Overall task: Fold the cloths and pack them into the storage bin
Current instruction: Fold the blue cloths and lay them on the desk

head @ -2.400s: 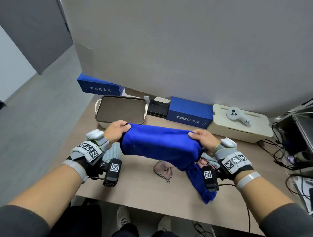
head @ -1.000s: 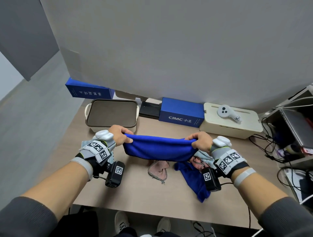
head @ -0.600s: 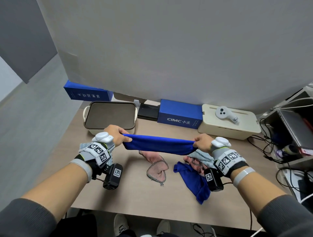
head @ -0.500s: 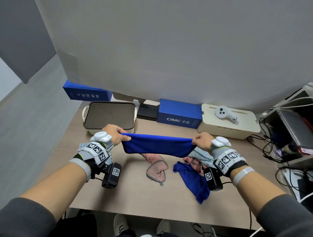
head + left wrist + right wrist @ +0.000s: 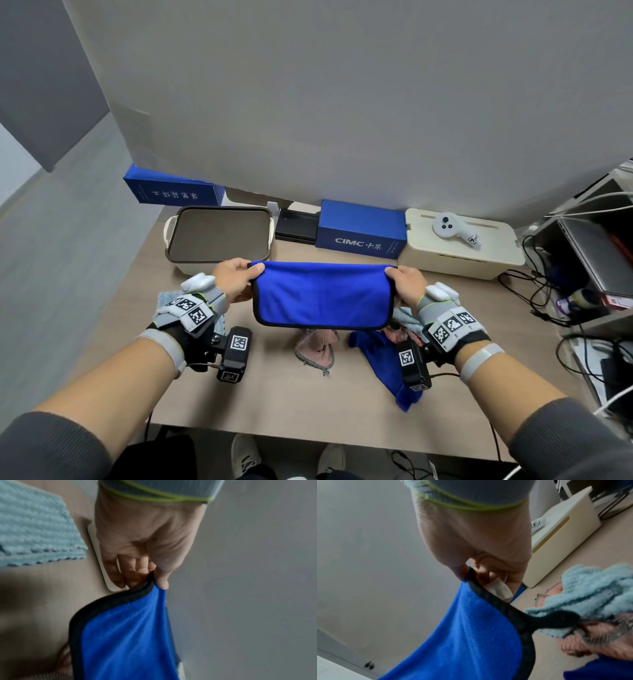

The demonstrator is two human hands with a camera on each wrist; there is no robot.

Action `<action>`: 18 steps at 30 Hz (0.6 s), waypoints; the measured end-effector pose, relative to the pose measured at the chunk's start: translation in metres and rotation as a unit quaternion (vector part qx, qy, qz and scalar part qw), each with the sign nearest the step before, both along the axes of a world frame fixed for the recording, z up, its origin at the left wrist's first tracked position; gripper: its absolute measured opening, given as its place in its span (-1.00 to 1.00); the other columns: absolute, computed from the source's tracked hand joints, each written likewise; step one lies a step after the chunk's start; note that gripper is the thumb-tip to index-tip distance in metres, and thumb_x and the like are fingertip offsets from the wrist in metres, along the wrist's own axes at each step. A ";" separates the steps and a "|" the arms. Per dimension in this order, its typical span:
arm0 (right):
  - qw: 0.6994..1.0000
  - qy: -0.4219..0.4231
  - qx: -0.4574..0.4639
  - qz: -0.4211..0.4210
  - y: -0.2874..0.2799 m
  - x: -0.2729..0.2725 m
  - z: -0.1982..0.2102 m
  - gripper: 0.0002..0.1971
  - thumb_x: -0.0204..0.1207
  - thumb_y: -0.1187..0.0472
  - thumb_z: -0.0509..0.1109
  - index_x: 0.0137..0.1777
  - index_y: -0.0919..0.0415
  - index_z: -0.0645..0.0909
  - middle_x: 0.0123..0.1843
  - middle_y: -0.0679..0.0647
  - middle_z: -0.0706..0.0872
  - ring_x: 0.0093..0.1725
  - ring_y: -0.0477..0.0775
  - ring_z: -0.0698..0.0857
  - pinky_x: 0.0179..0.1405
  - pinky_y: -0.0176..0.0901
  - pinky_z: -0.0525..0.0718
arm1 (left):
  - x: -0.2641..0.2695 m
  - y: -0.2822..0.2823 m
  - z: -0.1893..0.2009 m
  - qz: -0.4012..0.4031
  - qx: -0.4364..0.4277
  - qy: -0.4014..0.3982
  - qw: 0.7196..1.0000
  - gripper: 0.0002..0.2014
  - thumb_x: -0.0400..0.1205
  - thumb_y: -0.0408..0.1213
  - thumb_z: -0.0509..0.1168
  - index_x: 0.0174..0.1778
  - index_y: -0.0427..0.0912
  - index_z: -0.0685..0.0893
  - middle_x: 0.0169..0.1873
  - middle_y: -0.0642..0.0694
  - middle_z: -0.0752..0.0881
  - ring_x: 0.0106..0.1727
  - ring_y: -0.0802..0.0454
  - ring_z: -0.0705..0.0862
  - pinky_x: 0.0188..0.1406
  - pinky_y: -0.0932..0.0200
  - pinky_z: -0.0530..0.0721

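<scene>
A blue cloth (image 5: pixel 322 294) with a dark hem, folded in half, hangs in the air above the table. My left hand (image 5: pixel 236 279) pinches its upper left corner (image 5: pixel 154 584) and my right hand (image 5: pixel 404 286) pinches its upper right corner (image 5: pixel 467 577). The cream storage bin (image 5: pixel 219 236) with a dark rim stands behind the left hand. On the table lie a pink mesh cloth (image 5: pixel 317 347), a second blue cloth (image 5: pixel 387 363), a light blue cloth (image 5: pixel 590 595) under my right wrist, and another light blue cloth (image 5: pixel 34 531) by my left wrist.
Along the wall stand two blue boxes (image 5: pixel 359 229) (image 5: pixel 171 188), a black case (image 5: pixel 296 224) and a cream box (image 5: pixel 462 246) with a white controller (image 5: pixel 452 228) on top. Cables and a shelf (image 5: pixel 589 274) crowd the right side. The table's front edge (image 5: pixel 308 435) is near me.
The blue cloth was stretched out in a narrow band between my hands; now it hangs down as a flat folded rectangle facing me. Both hands kept their hold.
</scene>
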State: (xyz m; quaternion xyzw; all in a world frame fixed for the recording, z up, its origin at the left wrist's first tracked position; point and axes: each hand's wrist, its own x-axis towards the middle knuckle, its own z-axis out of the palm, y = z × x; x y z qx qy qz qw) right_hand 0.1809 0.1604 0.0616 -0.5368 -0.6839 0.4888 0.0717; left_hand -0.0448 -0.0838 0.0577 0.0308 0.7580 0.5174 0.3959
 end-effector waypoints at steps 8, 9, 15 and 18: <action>0.987 0.114 -0.021 0.112 -0.066 -0.041 0.009 -0.87 0.67 0.22 0.27 -0.09 0.18 0.59 -0.34 0.00 0.56 -0.38 -0.04 0.47 -0.36 -0.20 0.45 | 0.051 0.036 0.023 -0.083 0.068 -0.083 0.991 -0.90 0.62 -0.20 0.39 -0.07 -0.09 0.60 -0.17 -0.18 0.75 -0.38 -0.03 0.76 -0.33 0.18 0.76; 0.982 0.133 -0.034 0.129 -0.077 -0.047 0.014 -0.88 0.68 0.20 0.26 -0.07 0.16 0.58 -0.32 -0.02 0.56 -0.38 -0.07 0.48 -0.37 -0.24 0.47 | 0.058 0.039 0.026 -0.094 0.077 -0.082 0.989 -0.91 0.64 -0.17 0.37 -0.05 -0.09 0.62 -0.12 -0.18 0.78 -0.30 -0.05 0.79 -0.33 0.21 0.75; 0.968 0.177 -0.001 0.177 -0.105 -0.055 0.012 -0.79 0.50 0.32 0.50 0.08 0.20 0.59 -0.25 -0.11 0.66 -0.37 -0.38 0.60 -0.29 -0.51 0.52 | 0.056 0.032 0.035 -0.105 0.083 -0.119 0.984 -0.56 0.71 0.13 0.12 0.01 -0.10 0.80 -0.16 -0.11 0.84 -0.24 -0.01 0.80 -0.17 0.13 0.68; 0.968 0.152 0.018 0.200 -0.107 -0.061 0.005 -0.82 0.51 0.47 0.36 -0.10 0.17 0.57 -0.28 -0.05 0.61 -0.35 -0.29 0.53 -0.21 -0.32 0.46 | 0.040 0.013 0.019 -0.052 0.044 -0.030 0.997 -0.76 0.64 -0.03 0.31 -0.18 -0.13 0.71 -0.18 -0.20 0.74 -0.34 0.04 0.63 -0.34 0.23 0.48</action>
